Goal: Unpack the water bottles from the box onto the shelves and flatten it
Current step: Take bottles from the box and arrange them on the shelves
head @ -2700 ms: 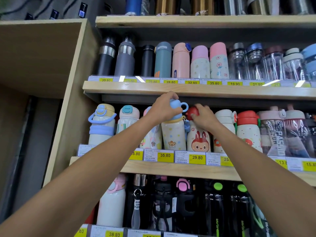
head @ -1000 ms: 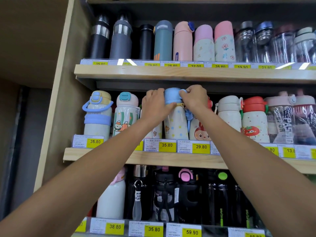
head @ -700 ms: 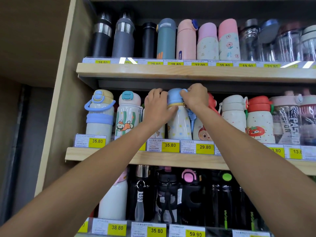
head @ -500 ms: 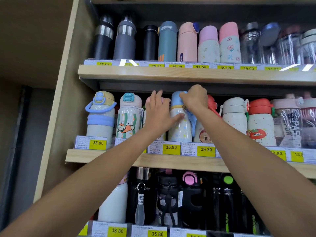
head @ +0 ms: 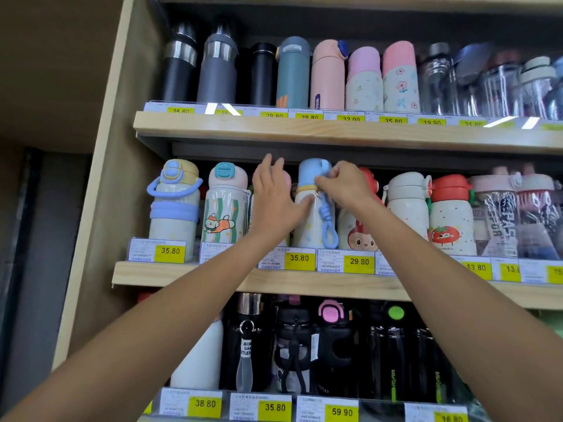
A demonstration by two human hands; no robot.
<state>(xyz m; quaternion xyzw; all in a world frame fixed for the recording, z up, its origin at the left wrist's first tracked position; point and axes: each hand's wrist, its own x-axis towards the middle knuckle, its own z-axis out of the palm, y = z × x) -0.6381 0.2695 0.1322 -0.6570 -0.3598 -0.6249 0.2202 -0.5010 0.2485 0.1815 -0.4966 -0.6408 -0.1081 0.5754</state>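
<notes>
1. Head view: we face a light wooden shelving unit [head: 100, 208] w/ three rows of drinkware. Both our forearms reach up to the middle wooden shelf board [head: 304, 283].
2. The task's thing in hand is a cream dotted water bottle w/ light-blue cap [head: 309, 226]. It stands upright at the front edge of the mid board, approx mid-length of the visible part, right behind the yellow 35.80 price tag [head: 298, 257].
3. Our left hand [head: 274, 202] has its fingers straight & loosely spread, pointing up. Its thumb side lies against the bottle's left flank & it pinches nothing.
4. Our right hand [head: 344, 184] has its fingers curled, pinching at the right side of the blue cap, by the neck.
5. A light-blue knotted cord loop [head: 328, 226] hangs from the neck down the bottle's right side, ending near the tag strip.
6. Same board, neighbours:
   - A pink-capped bottle [head: 286, 178] is mostly hidden behind the left hand.
   - A red-capped bunny-print bottle [head: 356, 239] sits just beside on the right, partly behind the right wrist.
   - Toward the left end are a striped bottle w/ teal lid button [head: 225, 208] & a pale bottle w/ yellow lid & blue carry handle [head: 173, 208].
7. Upper shelf board [head: 335, 132] carries dark steel flasks [head: 179, 71] at its left end, pastel ones mid & clear glass bottles [head: 438, 80] to the right.
8. Bottom row has black sports bottles [head: 396, 360] & a white bottle [head: 198, 360], w/ yellow tags along the front edge.
</notes>
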